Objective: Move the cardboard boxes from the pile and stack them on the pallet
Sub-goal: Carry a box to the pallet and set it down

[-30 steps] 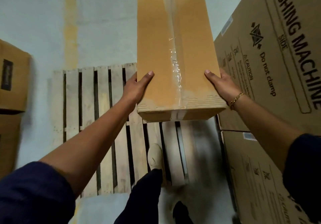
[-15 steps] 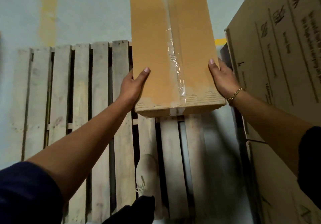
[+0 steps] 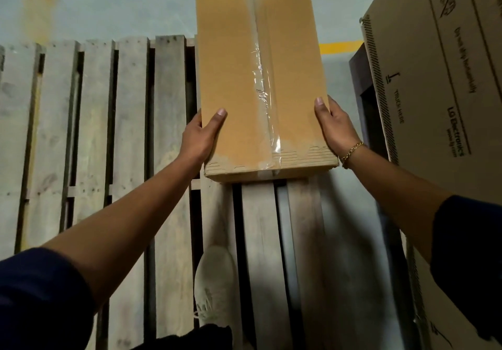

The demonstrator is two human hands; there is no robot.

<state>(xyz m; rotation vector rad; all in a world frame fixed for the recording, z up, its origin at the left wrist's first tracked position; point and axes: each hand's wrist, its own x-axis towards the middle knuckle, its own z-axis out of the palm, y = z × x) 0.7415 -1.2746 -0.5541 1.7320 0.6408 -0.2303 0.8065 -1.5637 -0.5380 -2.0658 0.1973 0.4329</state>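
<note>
A long brown cardboard box (image 3: 231, 78), sealed with clear tape along its top, is held out in front of me above the right part of the wooden pallet (image 3: 130, 132). My left hand (image 3: 201, 135) grips its left side near the closer end, thumb on top. On the right side my right hand (image 3: 336, 127), with a gold bracelet at the wrist, grips the same way. The box's far end runs out of the top of the frame.
A large printed cardboard carton (image 3: 440, 78) stands close on the right, beside the pallet. My light shoe (image 3: 214, 281) is planted on a pallet slat. Beyond the pallet lies grey floor with yellow paint marks (image 3: 339, 46).
I have stepped onto the pallet and the view has closed in on it. The box has moved forward over the pallet's right side and looks lower. Both hands keep their hold.
</note>
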